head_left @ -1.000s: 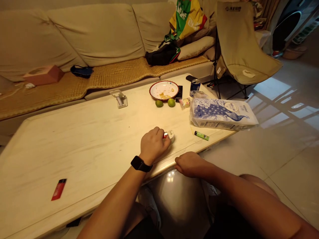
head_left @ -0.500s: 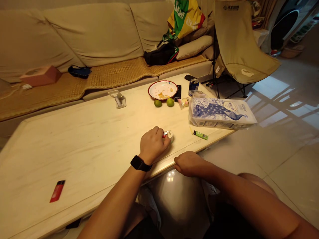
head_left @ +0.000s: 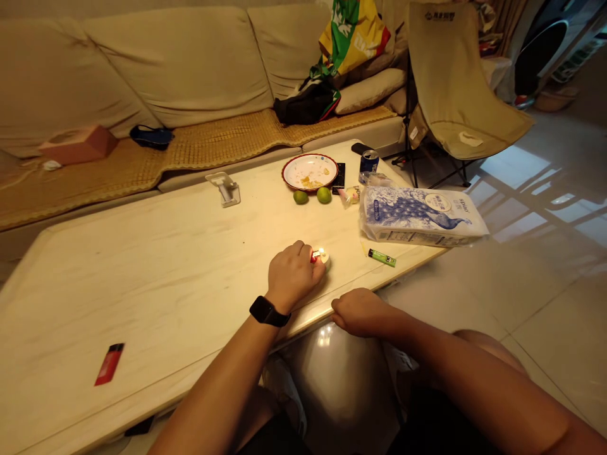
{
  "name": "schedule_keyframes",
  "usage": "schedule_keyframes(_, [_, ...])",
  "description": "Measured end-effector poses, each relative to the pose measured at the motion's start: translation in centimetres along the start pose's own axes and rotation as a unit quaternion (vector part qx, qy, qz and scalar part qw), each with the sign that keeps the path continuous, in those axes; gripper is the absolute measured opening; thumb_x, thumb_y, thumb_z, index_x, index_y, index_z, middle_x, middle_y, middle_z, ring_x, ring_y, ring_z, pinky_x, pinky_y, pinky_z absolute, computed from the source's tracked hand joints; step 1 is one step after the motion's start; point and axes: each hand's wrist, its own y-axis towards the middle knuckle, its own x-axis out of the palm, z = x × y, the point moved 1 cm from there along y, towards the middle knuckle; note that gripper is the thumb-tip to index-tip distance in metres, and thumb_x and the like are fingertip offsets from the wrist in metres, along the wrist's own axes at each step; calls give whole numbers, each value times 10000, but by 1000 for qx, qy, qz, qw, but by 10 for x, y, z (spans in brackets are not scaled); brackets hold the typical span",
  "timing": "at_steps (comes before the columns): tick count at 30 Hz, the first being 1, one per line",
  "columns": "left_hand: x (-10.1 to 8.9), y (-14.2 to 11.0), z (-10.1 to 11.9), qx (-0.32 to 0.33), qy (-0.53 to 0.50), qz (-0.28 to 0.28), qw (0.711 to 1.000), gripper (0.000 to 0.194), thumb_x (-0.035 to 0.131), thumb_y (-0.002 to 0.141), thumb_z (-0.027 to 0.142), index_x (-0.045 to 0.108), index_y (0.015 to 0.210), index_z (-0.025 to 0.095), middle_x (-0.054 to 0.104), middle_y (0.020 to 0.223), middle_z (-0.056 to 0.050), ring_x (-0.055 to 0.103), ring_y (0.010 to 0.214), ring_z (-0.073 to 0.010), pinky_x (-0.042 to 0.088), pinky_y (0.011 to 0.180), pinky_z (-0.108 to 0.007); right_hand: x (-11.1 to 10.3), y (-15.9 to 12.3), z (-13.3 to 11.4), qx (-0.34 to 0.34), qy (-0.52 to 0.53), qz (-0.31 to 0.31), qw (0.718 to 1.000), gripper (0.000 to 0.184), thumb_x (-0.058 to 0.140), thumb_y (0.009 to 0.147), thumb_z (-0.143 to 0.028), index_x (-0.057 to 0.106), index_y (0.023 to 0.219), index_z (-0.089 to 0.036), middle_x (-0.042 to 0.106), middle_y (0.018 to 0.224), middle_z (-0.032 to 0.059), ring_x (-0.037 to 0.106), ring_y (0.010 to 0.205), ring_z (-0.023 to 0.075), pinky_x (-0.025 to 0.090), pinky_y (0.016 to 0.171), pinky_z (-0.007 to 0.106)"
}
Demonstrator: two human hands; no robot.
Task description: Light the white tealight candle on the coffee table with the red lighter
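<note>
Keeping the small flame [head_left: 321, 251] clear of skin and flammable material is the primary concern at this position. The flame stands at the head of a red lighter [head_left: 315, 256], directly beside a small white object [head_left: 325, 258], possibly a candle stub, though the view is too small to confirm its form. This object sits on the bench [head_left: 142, 284] near its front edge. Hazard 1: the left hand's fingers [head_left: 303, 256] lie close behind the flame, so prolonged ignition could heat the lighter head and burn them. Hazard 2: a nudge from the lighter could tip the white object, and if it is wax, spill it on the bench or carry it over the nearby edge. Hazard 3: the plastic-wrapped tissue pack [head_left: 422, 217] lies to the right, not far off, and a dropped or misdirected flame could reach it. The green lighter [head_left: 382, 258] between them adds a further heat risk if the flame strays. Of the hands, the left hand [head_left: 291, 276] is closed around the red lighter, knuckles raised, with the forearm angled in from the lower left and a black wristwatch [head_left: 269, 311] on the wrist. The right hand [head_left: 363, 313] lies loosely curled at the bench's front edge, well apart from the flame, and holds nothing visible.
</note>
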Motion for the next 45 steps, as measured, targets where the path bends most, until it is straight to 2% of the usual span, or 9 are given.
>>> schedule_keyframes(8, [-3,-5,-6,-15,-26,33,999,287,517,930,430,623,812,190,645,817,-87,580,735,-216,382,639,-348,0,1,0,-1,-1,2,1000,379,461,1009,-409,726,1069,-144,776,972,146,738,923,296,511,744,355])
schedule_keyframes(15, [-7,-15,-18,-23,-23,55,998,316,526,933,472,617,803,198,638,792,-66,567,709,-200,384,622,-339,0,2,1,5,8,-5,1000,381,463,1005,-399,731,1088,-142,775,1009,162,729,963,288,511,794,362])
schedule_keyframes(20, [-10,-20,-27,-32,-20,61,997,329,521,937,479,608,789,198,630,782,-64,569,705,-198,394,619,-334,2,3,1,1,-2,2,1000,380,470,1000,-408,736,1050,-141,777,968,149,738,920,301,518,746,363])
schedule_keyframes(30, [-10,-22,-34,-48,-30,54,997,296,542,926,469,604,813,203,637,800,-63,588,731,-204,404,640,-326,-1,2,0,9,1,-10,1000,377,474,1003,-411,739,1052,-147,777,983,154,737,930,290,513,763,349])
schedule_keyframes(45, [-12,-21,-32,-43,-40,49,997,318,522,940,478,598,805,201,625,803,-58,573,731,-197,407,633,-329,1,3,0,11,8,-3,1000,383,471,997,-410,742,1050,-144,776,979,156,732,927,291,514,773,357])
